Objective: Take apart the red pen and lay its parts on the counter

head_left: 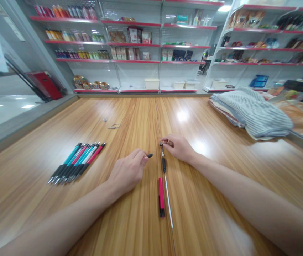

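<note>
Shelves (pixel 134 44) rise beyond the pink barrel (pixel 161 192). Left of its far end, the left hand (pixel 130 169) pinches a black tip (pixel 149 155); beyond it, the right hand (pixel 179 146) curls half-open at a small part (pixel 161 144), hold unclear. Light pinches suit best.

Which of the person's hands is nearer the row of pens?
Left. The left hand is right of the pens, not touching them; the right hand is farther right.

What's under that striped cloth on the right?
Edges of other folded cloths show beneath the striped cloth, on the wooden table. Their middles, and anything tucked between them, are covered.
</note>
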{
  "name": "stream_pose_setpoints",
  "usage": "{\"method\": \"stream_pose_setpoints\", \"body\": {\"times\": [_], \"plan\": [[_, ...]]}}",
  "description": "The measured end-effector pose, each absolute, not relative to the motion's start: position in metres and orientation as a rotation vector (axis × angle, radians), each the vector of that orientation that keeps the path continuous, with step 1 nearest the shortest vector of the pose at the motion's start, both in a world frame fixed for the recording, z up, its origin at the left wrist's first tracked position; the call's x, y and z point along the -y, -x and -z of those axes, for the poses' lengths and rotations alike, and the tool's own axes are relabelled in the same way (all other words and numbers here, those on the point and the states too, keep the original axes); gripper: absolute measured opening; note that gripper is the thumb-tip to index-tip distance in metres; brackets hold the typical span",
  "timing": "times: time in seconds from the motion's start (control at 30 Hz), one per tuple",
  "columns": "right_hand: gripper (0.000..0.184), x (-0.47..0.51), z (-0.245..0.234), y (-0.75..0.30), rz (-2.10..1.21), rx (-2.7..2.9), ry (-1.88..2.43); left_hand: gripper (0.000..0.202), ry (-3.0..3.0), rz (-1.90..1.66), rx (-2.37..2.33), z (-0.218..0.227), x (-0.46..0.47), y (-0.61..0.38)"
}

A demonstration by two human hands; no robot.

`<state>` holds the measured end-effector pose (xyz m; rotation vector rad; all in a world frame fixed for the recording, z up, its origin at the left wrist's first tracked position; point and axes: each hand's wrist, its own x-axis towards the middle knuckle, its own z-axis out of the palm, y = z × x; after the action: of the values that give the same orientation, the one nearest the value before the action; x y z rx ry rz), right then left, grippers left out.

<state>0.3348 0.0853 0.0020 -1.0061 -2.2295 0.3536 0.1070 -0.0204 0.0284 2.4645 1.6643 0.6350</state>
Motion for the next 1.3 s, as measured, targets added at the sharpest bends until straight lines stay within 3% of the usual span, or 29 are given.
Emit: {"method": "stream_pose_setpoints", "body": {"times": [0.47,1.3], "plan": [[0.029,-0.085,-0.001,-0.335,-0.458,2.165,1.018,0.019,-2.527,-0.708,-1.563,-0.024,-0.049,-0.128],[0.034,-0.085,-0.002,-0.332,-0.494,2.146,1.107,0.013,-2.498,-0.704,-1.479,-0.017,-0.066,-0.132]]}}
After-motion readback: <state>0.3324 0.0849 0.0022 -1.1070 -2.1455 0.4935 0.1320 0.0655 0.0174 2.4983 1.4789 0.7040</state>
